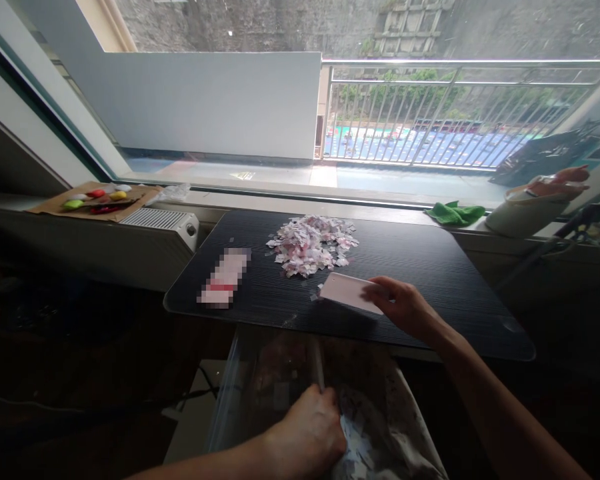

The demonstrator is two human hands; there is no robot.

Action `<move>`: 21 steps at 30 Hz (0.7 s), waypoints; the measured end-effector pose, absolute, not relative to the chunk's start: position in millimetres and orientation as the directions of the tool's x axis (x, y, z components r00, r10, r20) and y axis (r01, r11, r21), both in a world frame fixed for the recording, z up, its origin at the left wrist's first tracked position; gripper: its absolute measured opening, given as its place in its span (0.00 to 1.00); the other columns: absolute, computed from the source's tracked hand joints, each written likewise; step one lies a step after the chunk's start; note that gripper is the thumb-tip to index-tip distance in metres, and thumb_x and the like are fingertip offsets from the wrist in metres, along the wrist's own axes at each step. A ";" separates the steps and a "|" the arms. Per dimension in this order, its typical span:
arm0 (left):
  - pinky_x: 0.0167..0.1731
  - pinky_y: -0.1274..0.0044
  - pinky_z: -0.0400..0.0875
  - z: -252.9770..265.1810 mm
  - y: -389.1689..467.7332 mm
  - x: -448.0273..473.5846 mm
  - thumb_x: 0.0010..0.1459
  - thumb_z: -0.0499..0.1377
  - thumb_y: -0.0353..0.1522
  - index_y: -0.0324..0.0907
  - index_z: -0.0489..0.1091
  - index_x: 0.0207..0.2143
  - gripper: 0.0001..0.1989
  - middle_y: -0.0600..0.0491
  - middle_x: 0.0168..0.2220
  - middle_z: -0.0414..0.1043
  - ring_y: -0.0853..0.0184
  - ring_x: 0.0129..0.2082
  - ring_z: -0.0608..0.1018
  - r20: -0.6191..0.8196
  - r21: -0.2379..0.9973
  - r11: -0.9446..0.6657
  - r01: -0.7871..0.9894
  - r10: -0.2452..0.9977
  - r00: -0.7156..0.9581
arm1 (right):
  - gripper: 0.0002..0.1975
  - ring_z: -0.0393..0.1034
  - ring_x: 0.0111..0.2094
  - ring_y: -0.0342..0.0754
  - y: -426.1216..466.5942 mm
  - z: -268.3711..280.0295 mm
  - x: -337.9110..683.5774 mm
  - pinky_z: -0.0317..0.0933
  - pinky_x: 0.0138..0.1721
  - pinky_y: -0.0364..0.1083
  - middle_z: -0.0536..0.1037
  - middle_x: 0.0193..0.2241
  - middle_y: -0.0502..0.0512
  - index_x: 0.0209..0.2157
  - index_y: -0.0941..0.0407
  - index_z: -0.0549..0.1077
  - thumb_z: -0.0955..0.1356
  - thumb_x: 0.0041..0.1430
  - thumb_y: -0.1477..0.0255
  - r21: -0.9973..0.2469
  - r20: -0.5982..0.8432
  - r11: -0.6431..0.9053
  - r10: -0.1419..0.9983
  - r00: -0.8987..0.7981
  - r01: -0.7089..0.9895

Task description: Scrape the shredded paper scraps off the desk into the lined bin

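My right hand is closed on one end of a flat pale pink card, tilted just above the front of the black table. Close to the card's far left corner lies a heap of small white and pinkish paper scraps, with a few loose bits beside it. Lower down, in front of the table, my left hand makes a fist around the gathered edge of a bag. Paper scraps show inside the bag. The fingertips of this fist are hidden.
On the table's left lies a blurred-out pink slip. A cardboard piece with colourful items rests on the left sill. To the right are a green cloth and another person's arm. A clear plastic container edge stands below the table.
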State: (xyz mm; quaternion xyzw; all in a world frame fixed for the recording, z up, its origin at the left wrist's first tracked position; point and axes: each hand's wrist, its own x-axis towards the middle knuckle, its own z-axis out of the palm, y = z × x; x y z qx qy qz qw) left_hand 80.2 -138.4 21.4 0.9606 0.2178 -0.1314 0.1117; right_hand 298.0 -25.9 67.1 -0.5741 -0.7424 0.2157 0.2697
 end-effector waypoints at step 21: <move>0.22 0.72 0.56 20.5 -146.1 99.2 0.49 0.67 0.28 0.38 0.72 0.20 0.09 0.47 0.19 0.68 0.58 0.30 0.73 -0.254 0.093 -0.928 0.360 0.327 0.910 | 0.11 0.64 0.20 0.42 -43.9 73.2 282.0 0.58 0.22 0.41 0.76 0.21 0.49 0.34 0.55 0.76 0.66 0.54 0.64 -0.646 0.118 0.202 0.979 -0.165 0.736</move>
